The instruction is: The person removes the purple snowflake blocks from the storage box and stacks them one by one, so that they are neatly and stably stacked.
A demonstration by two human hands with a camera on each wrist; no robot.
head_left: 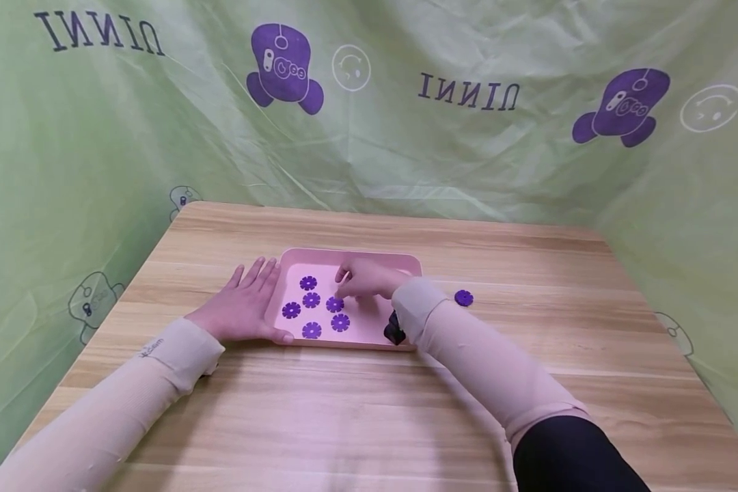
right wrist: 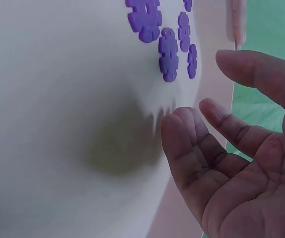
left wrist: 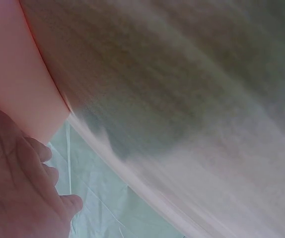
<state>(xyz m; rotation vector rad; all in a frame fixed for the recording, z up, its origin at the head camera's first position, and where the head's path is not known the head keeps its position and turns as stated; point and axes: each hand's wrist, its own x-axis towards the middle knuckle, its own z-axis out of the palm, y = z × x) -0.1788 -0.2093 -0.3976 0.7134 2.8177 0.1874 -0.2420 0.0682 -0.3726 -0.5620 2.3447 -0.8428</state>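
A shallow pink tray (head_left: pixel 357 258) lies on the table with several purple notched plastic discs (head_left: pixel 311 299) in its left half. My left hand (head_left: pixel 242 307) rests spread at the tray's left side, its thumb at the near corner. In the left wrist view, that hand (left wrist: pixel 18 183) lies beside the pink tray wall (left wrist: pixel 23 69). Over the middle of the tray is my right hand (head_left: pixel 369 279), close to one disc (head_left: pixel 335 305). The right wrist view shows this hand (right wrist: pixel 247 163) with fingers loosely bent, thumb apart, holding nothing, near several discs (right wrist: pixel 169 54).
One more purple disc (head_left: pixel 464 298) lies on the wooden table (head_left: pixel 357 410), to the right of the tray. Green printed cloth (head_left: pixel 375 157) hangs behind the table and at both sides. A small black device (head_left: pixel 395 329) sits under the right cuff.
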